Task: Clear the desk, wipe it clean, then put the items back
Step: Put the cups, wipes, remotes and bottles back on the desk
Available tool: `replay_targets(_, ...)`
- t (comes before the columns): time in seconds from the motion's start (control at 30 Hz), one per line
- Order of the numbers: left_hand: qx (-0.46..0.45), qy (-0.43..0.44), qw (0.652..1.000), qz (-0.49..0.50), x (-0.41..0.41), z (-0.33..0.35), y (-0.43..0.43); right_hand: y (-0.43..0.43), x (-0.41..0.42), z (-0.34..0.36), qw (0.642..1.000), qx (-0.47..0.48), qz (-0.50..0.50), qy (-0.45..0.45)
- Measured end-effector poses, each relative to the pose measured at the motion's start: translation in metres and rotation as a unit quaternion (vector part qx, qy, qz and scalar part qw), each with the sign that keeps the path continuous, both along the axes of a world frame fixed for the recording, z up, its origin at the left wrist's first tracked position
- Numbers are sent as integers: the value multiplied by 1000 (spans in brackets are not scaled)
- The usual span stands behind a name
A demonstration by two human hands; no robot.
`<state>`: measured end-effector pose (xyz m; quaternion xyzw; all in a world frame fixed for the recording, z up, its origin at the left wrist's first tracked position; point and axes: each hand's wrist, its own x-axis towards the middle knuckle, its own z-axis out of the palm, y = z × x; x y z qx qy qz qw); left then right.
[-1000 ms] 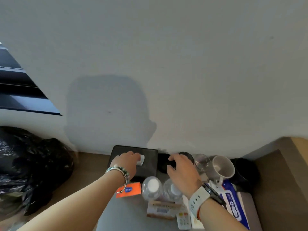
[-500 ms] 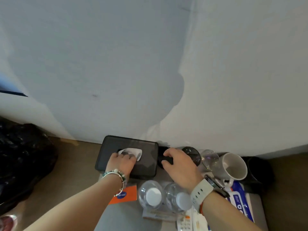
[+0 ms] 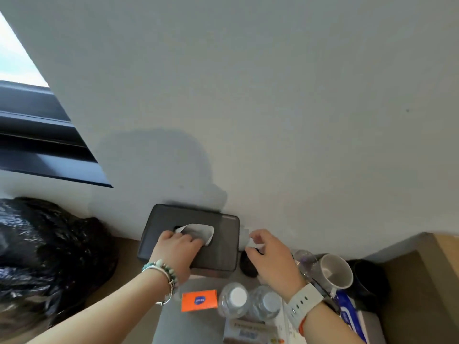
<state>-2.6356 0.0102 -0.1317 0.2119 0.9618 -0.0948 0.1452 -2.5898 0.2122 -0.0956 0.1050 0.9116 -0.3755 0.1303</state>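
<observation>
Head cam: L hand [image 3: 180,249] grips tissue box [image 3: 223,247]; R hand [image 3: 270,256], just beside, pinches paper [image 3: 249,239].

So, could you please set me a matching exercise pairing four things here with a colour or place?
Things: 1 tissue box; 2 card; 3 mug; 4 bin bag.
Descriptions: a orange; b glossy black, left of the desk; c under the left hand; d white, right of the right hand.
Pairs: 1-c, 2-a, 3-d, 4-b.
</observation>
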Motion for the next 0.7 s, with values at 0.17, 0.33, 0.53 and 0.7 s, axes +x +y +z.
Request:
replay_targets(0.17, 80, 64, 994, -36, 19, 100, 4, -12, 31, 54, 981, -164, -104, 0)
replay_targets(0.33, 152, 92, 979, -105, 49, 188, 16, -11, 65, 106, 909, -368, -196, -1)
replay_targets(0.53, 201, 112, 954, -194, 104, 241, 50, 12, 139, 159, 849, -418, -305, 108)
replay_targets(0.7, 319, 132, 907, -241, 160, 235, 97, 48, 235, 170, 776, -425, -441, 153)
